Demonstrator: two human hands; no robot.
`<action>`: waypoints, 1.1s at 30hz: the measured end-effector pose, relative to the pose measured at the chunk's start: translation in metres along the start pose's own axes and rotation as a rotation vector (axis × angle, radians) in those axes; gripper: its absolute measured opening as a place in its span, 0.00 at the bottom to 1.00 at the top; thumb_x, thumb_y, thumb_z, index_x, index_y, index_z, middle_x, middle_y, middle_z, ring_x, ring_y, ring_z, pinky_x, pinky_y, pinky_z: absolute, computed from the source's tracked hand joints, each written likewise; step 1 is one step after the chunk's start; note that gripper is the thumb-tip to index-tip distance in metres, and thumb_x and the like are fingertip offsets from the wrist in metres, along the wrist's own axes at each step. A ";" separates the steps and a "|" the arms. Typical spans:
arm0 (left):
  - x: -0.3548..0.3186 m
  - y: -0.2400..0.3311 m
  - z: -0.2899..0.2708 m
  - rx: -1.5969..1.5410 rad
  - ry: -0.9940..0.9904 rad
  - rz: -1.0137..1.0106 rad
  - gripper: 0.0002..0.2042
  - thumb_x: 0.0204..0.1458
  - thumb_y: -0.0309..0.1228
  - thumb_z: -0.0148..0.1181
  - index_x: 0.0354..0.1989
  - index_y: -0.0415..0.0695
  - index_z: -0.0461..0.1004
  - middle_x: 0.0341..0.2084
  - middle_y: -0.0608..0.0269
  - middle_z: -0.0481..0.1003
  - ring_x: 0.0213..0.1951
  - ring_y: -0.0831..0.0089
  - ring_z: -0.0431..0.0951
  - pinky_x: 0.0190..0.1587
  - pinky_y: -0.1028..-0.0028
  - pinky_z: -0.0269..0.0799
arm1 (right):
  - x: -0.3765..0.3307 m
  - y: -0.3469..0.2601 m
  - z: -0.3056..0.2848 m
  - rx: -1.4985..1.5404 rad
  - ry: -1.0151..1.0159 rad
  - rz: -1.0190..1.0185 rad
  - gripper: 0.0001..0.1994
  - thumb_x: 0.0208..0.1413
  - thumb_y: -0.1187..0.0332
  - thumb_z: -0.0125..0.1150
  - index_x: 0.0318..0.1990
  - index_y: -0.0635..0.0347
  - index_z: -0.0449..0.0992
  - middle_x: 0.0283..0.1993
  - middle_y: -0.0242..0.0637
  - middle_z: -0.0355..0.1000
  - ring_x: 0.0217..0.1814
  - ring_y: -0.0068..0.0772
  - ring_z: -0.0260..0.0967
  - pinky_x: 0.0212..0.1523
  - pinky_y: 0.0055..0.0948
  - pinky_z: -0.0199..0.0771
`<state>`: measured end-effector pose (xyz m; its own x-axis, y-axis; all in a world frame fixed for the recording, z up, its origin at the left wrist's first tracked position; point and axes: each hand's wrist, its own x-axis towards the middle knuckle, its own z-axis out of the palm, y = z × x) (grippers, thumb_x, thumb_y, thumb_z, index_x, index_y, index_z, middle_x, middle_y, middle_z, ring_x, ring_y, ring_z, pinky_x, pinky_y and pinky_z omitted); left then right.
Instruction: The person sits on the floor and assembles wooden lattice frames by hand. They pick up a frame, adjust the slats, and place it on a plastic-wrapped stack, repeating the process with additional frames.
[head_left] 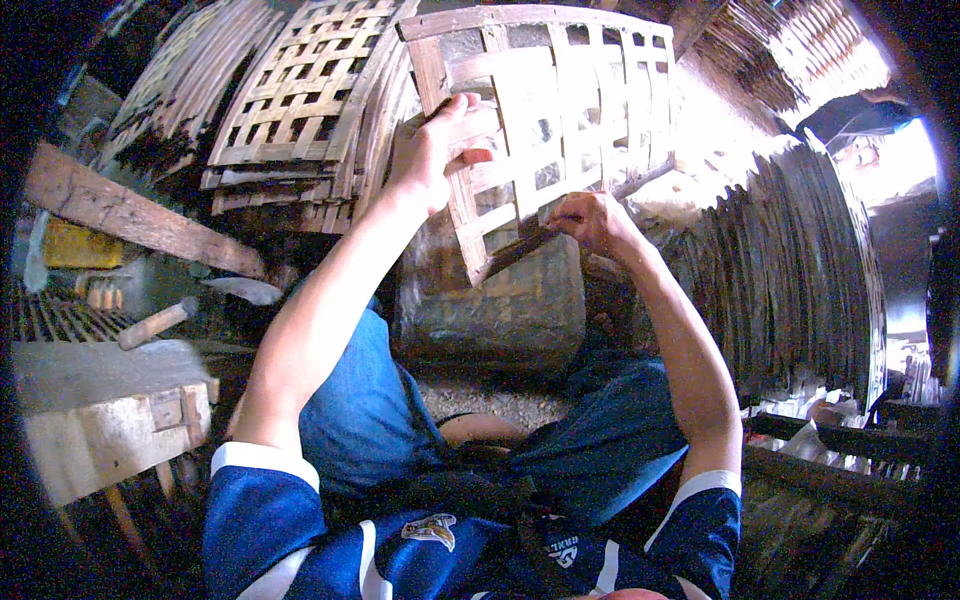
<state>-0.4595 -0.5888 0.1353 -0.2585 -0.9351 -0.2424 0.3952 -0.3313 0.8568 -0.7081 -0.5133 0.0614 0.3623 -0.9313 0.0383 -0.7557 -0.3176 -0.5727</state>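
Observation:
A woven lattice panel [512, 130] of pale flat strips in a wooden frame is held up in front of me, tilted. My left hand [440, 150] is closed round its left side rail, with the fingers bent over the strips. Lower and to the right, my right hand [595, 224] has its fingers closed on the dark bottom rail. Strong light washes out part of the weave. Below the panel, between my knees, stands a worn, squarish block-like thing [490, 315]; its kind is unclear.
Stacked lattice panels [290, 90] lean at the far left. A tall stack of thin-edged panels [790, 270] rises on the right. At left are a wooden beam [140, 215], a wooden tool handle [157, 323] and a pale worktable [110, 440]. Dark wooden bars [830, 475] lie lower right.

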 end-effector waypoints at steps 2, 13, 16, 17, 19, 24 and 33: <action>0.000 0.000 0.001 0.003 -0.009 -0.001 0.17 0.55 0.45 0.58 0.48 0.48 0.75 0.47 0.64 0.76 0.46 0.71 0.76 0.38 0.70 0.77 | -0.001 0.003 0.002 0.041 0.008 -0.036 0.08 0.49 0.65 0.65 0.36 0.56 0.82 0.35 0.38 0.78 0.39 0.38 0.76 0.41 0.33 0.76; 0.005 -0.004 -0.002 0.053 -0.048 0.029 0.24 0.58 0.50 0.52 0.55 0.46 0.68 0.49 0.57 0.74 0.34 0.68 0.76 0.40 0.65 0.75 | 0.001 -0.010 0.008 0.061 0.029 -0.079 0.07 0.48 0.68 0.64 0.34 0.59 0.81 0.31 0.39 0.75 0.36 0.39 0.75 0.39 0.33 0.75; 0.000 0.000 -0.001 0.049 -0.042 0.016 0.24 0.58 0.49 0.52 0.56 0.45 0.68 0.49 0.56 0.74 0.39 0.67 0.77 0.40 0.66 0.75 | 0.001 -0.015 0.006 0.072 0.087 -0.177 0.07 0.48 0.68 0.64 0.34 0.58 0.81 0.31 0.38 0.75 0.35 0.39 0.74 0.38 0.33 0.74; 0.001 -0.001 -0.002 0.043 -0.050 0.024 0.22 0.57 0.48 0.54 0.53 0.47 0.70 0.48 0.60 0.75 0.41 0.70 0.76 0.39 0.68 0.75 | 0.001 -0.017 0.006 0.071 0.082 -0.144 0.07 0.48 0.67 0.64 0.34 0.58 0.81 0.31 0.39 0.74 0.34 0.40 0.74 0.37 0.34 0.74; 0.002 -0.003 -0.003 0.026 -0.069 0.039 0.18 0.55 0.47 0.57 0.49 0.50 0.74 0.46 0.68 0.75 0.46 0.75 0.75 0.37 0.72 0.75 | 0.000 -0.018 0.004 0.064 0.072 -0.076 0.07 0.49 0.66 0.64 0.34 0.58 0.81 0.30 0.39 0.74 0.34 0.41 0.73 0.36 0.34 0.73; 0.000 -0.004 -0.001 0.013 -0.071 0.045 0.18 0.55 0.45 0.58 0.48 0.49 0.75 0.45 0.68 0.76 0.45 0.75 0.75 0.37 0.71 0.76 | 0.002 -0.016 0.010 0.045 0.096 -0.082 0.08 0.49 0.66 0.64 0.34 0.58 0.81 0.30 0.40 0.72 0.32 0.42 0.73 0.34 0.35 0.72; 0.007 -0.006 -0.005 -0.036 -0.039 0.057 0.18 0.53 0.45 0.60 0.47 0.47 0.75 0.43 0.64 0.76 0.43 0.71 0.76 0.36 0.69 0.77 | 0.001 -0.011 0.016 0.110 0.148 0.000 0.07 0.48 0.67 0.64 0.33 0.60 0.80 0.32 0.41 0.73 0.35 0.42 0.74 0.37 0.35 0.73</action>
<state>-0.4593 -0.5940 0.1268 -0.2684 -0.9472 -0.1756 0.4411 -0.2829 0.8517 -0.6905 -0.5084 0.0545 0.2718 -0.9501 0.1532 -0.6886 -0.3032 -0.6588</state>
